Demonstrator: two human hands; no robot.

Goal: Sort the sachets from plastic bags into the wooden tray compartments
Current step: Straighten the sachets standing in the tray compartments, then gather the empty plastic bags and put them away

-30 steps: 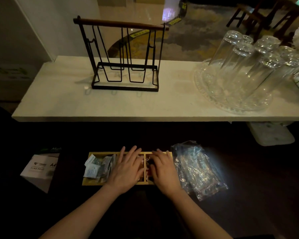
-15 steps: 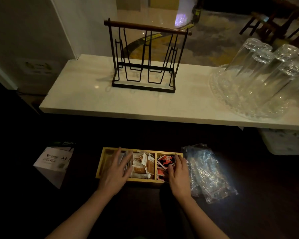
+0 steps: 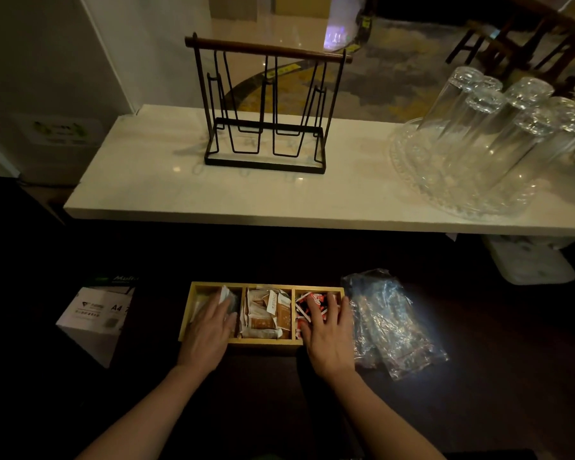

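A wooden tray [image 3: 266,343] with three compartments sits on the dark table in front of me. Brown and white sachets [image 3: 266,313] fill the middle compartment. Red and white sachets [image 3: 307,302] lie in the right one, under the fingers of my right hand [image 3: 329,333], which rests flat on them. My left hand [image 3: 210,330] lies flat over the left compartment, covering pale sachets [image 3: 226,293] whose edges show past the fingertips. Neither hand grips anything. Empty clear plastic bags [image 3: 389,323] lie crumpled just right of the tray.
A white A4 paper box [image 3: 97,317] stands left of the tray. Behind, a white marble counter [image 3: 180,194] carries a black wire rack [image 3: 266,111] and a glass tray of upturned glasses [image 3: 485,134]. A white object [image 3: 535,263] sits below the counter at right.
Both hands slid apart from the tray's middle: the left hand to the left compartment, the right hand to the right one. The middle sachets are now uncovered. The camera moved closer.
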